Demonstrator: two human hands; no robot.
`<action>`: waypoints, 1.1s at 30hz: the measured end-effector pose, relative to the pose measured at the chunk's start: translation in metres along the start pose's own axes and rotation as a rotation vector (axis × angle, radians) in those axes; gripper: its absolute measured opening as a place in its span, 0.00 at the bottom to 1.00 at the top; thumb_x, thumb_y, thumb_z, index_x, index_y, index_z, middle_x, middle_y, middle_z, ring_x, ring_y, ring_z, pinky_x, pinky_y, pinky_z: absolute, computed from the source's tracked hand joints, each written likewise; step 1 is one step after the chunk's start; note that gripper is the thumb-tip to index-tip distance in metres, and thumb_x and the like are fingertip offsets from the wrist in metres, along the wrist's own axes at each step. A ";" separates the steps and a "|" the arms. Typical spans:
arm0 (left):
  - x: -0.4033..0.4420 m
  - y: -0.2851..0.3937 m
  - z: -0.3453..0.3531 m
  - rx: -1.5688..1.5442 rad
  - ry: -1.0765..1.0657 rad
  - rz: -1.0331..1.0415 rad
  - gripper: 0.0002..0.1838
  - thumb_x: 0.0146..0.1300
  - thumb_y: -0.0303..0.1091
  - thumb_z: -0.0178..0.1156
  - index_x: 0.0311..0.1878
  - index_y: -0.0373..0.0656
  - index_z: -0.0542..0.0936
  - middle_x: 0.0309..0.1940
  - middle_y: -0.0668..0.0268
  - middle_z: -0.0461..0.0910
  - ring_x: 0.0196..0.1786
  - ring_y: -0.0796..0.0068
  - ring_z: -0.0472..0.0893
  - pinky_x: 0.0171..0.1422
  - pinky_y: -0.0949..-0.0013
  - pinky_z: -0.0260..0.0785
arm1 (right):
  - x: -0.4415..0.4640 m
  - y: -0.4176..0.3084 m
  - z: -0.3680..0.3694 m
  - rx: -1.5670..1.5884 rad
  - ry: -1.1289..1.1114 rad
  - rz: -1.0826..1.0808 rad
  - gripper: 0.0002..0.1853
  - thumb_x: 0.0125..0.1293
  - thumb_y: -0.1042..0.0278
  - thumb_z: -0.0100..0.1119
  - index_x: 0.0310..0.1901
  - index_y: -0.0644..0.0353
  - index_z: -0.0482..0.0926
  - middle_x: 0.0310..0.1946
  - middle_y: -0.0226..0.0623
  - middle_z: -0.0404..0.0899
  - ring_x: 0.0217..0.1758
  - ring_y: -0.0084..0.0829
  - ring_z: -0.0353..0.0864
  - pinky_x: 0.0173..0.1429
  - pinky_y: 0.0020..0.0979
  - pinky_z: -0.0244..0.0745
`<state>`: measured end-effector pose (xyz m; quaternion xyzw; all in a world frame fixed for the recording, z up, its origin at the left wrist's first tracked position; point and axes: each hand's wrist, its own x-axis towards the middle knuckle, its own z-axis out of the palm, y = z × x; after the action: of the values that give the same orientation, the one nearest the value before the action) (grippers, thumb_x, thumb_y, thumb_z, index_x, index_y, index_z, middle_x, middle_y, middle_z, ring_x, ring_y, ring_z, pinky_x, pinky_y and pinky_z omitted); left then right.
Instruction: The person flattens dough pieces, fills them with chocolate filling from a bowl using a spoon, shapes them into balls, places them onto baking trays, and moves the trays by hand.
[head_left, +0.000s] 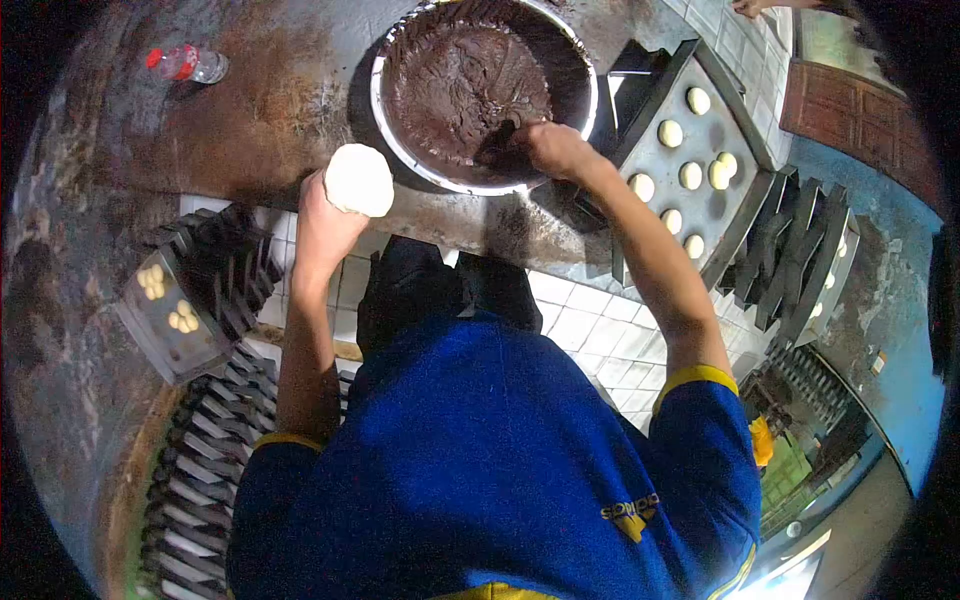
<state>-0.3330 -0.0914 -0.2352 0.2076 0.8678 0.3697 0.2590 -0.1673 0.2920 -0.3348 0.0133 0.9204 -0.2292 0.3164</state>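
My left hand (325, 220) holds up a pale, roundish flattened piece of dough (360, 180) over the table's near edge. The dough hides most of the fingers, which are curled beneath it. Right of it stands a large round bowl with a white rim (378, 105), holding thick dark brown chocolate-like paste (465, 85). My right hand (560, 150) reaches over the bowl's near right side, its fingers closed and pointing down into the paste. Something dark lies at the fingertips, but I cannot make out what it is.
A metal tray (715, 125) with several dough balls (698, 100) stands right of the bowl, above stacked dark trays (790, 250). At left, another tray (170, 345) bears small dough clusters. A red-capped bottle (188, 64) lies on the worn table (240, 130). Another person's hand (748, 8) shows top right.
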 end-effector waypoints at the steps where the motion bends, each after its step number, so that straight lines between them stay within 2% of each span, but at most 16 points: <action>1: 0.000 0.006 -0.001 0.019 -0.007 0.014 0.32 0.52 0.30 0.77 0.62 0.37 0.80 0.59 0.46 0.81 0.66 0.43 0.78 0.71 0.49 0.71 | 0.002 -0.003 0.008 -0.137 -0.084 0.136 0.14 0.64 0.66 0.56 0.46 0.67 0.82 0.41 0.56 0.88 0.47 0.57 0.89 0.55 0.51 0.84; 2: -0.001 0.013 -0.002 0.022 -0.008 0.014 0.32 0.52 0.30 0.77 0.62 0.37 0.80 0.59 0.46 0.81 0.66 0.43 0.78 0.71 0.49 0.71 | -0.002 0.001 0.035 -0.060 0.261 0.074 0.09 0.66 0.65 0.57 0.37 0.63 0.79 0.34 0.52 0.86 0.40 0.57 0.88 0.48 0.54 0.83; 5: -0.004 0.039 -0.009 0.029 0.066 -0.020 0.26 0.52 0.28 0.76 0.57 0.36 0.83 0.54 0.48 0.85 0.59 0.48 0.84 0.66 0.53 0.75 | -0.013 -0.015 0.024 -0.081 0.173 0.056 0.15 0.74 0.61 0.50 0.46 0.63 0.83 0.42 0.54 0.88 0.48 0.56 0.88 0.56 0.54 0.83; 7: 0.000 0.046 -0.010 -0.073 0.020 0.027 0.20 0.53 0.27 0.75 0.51 0.36 0.86 0.47 0.49 0.89 0.52 0.52 0.88 0.59 0.56 0.79 | -0.018 -0.014 0.020 -0.038 0.200 0.055 0.16 0.72 0.60 0.52 0.48 0.64 0.82 0.41 0.55 0.86 0.49 0.58 0.87 0.57 0.55 0.82; 9: 0.003 0.046 -0.005 -0.128 0.022 0.093 0.16 0.55 0.27 0.75 0.47 0.35 0.87 0.42 0.51 0.90 0.46 0.56 0.91 0.53 0.59 0.81 | -0.019 -0.008 0.005 0.090 -0.010 -0.114 0.21 0.67 0.63 0.54 0.54 0.71 0.82 0.45 0.65 0.84 0.50 0.60 0.86 0.57 0.53 0.82; 10: 0.005 0.044 -0.001 -0.150 0.041 0.141 0.13 0.56 0.26 0.74 0.45 0.34 0.88 0.39 0.52 0.91 0.43 0.58 0.92 0.49 0.60 0.81 | -0.030 -0.014 -0.014 0.317 -0.006 -0.167 0.27 0.69 0.61 0.52 0.63 0.72 0.80 0.54 0.61 0.84 0.57 0.51 0.86 0.65 0.48 0.79; 11: 0.008 0.040 0.002 -0.147 0.044 0.148 0.13 0.56 0.26 0.74 0.45 0.34 0.88 0.39 0.52 0.91 0.43 0.58 0.92 0.49 0.60 0.81 | -0.039 -0.026 -0.027 0.314 0.002 -0.168 0.27 0.69 0.61 0.52 0.63 0.72 0.80 0.54 0.61 0.84 0.57 0.51 0.86 0.65 0.48 0.79; 13: 0.014 0.035 0.004 -0.158 -0.139 0.069 0.23 0.57 0.33 0.81 0.54 0.35 0.85 0.46 0.58 0.91 0.48 0.65 0.90 0.57 0.61 0.80 | -0.057 -0.055 -0.047 0.872 0.002 -0.361 0.21 0.71 0.58 0.58 0.56 0.66 0.85 0.53 0.51 0.87 0.57 0.45 0.87 0.66 0.43 0.80; 14: 0.013 0.045 0.007 -0.162 -0.045 0.139 0.21 0.55 0.37 0.84 0.48 0.36 0.88 0.40 0.62 0.92 0.41 0.69 0.90 0.52 0.62 0.81 | -0.070 -0.082 -0.057 0.901 0.058 -0.301 0.19 0.75 0.62 0.58 0.59 0.65 0.85 0.54 0.45 0.87 0.59 0.38 0.84 0.68 0.38 0.77; 15: 0.010 0.056 0.005 -0.151 -0.069 0.116 0.21 0.55 0.35 0.83 0.49 0.37 0.88 0.41 0.62 0.92 0.43 0.71 0.89 0.52 0.63 0.81 | -0.073 -0.097 -0.056 0.862 0.096 -0.297 0.16 0.77 0.66 0.58 0.60 0.63 0.85 0.55 0.44 0.86 0.60 0.39 0.84 0.67 0.39 0.77; 17: 0.013 0.057 0.013 -0.223 -0.084 0.224 0.16 0.53 0.29 0.77 0.46 0.37 0.87 0.40 0.55 0.90 0.43 0.59 0.90 0.53 0.61 0.81 | -0.097 -0.146 -0.083 0.803 0.265 -0.251 0.15 0.76 0.72 0.58 0.61 0.60 0.86 0.53 0.44 0.84 0.59 0.39 0.84 0.65 0.38 0.77; 21: 0.014 0.078 0.025 -0.299 -0.114 0.365 0.19 0.51 0.28 0.76 0.47 0.37 0.85 0.42 0.55 0.89 0.44 0.58 0.90 0.53 0.61 0.80 | -0.113 -0.195 -0.083 0.695 0.615 -0.204 0.18 0.71 0.77 0.60 0.60 0.54 0.86 0.49 0.44 0.81 0.56 0.40 0.84 0.62 0.39 0.79; 25: 0.019 0.093 0.026 -0.339 -0.074 0.481 0.21 0.51 0.28 0.77 0.49 0.36 0.85 0.42 0.56 0.90 0.45 0.64 0.91 0.54 0.62 0.81 | -0.115 -0.210 -0.055 0.376 0.882 -0.135 0.39 0.54 0.84 0.61 0.70 0.42 0.81 0.53 0.43 0.77 0.55 0.48 0.81 0.60 0.45 0.80; 27: 0.021 0.099 0.023 -0.335 -0.117 0.475 0.20 0.51 0.28 0.77 0.49 0.36 0.86 0.43 0.55 0.91 0.45 0.66 0.91 0.55 0.63 0.81 | -0.122 -0.216 -0.044 0.315 0.916 -0.078 0.40 0.53 0.85 0.62 0.70 0.43 0.81 0.54 0.44 0.77 0.55 0.48 0.81 0.60 0.46 0.80; 29: 0.022 0.099 0.027 -0.311 -0.175 0.471 0.18 0.56 0.28 0.76 0.50 0.37 0.87 0.43 0.64 0.91 0.46 0.77 0.88 0.54 0.67 0.81 | -0.131 -0.221 -0.035 0.346 0.950 -0.051 0.39 0.54 0.85 0.62 0.70 0.45 0.81 0.53 0.44 0.77 0.54 0.47 0.81 0.60 0.45 0.80; 33: 0.027 0.095 0.046 -0.445 -0.261 0.425 0.14 0.63 0.29 0.74 0.50 0.37 0.88 0.43 0.65 0.91 0.45 0.77 0.87 0.54 0.68 0.80 | -0.135 -0.223 0.006 0.517 1.104 0.035 0.37 0.57 0.87 0.61 0.70 0.49 0.80 0.50 0.44 0.77 0.51 0.46 0.82 0.61 0.43 0.79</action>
<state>-0.3104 0.0094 -0.1996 0.3680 0.6625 0.5662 0.3242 -0.0939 0.1063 -0.1675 0.2218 0.8626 -0.3994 -0.2172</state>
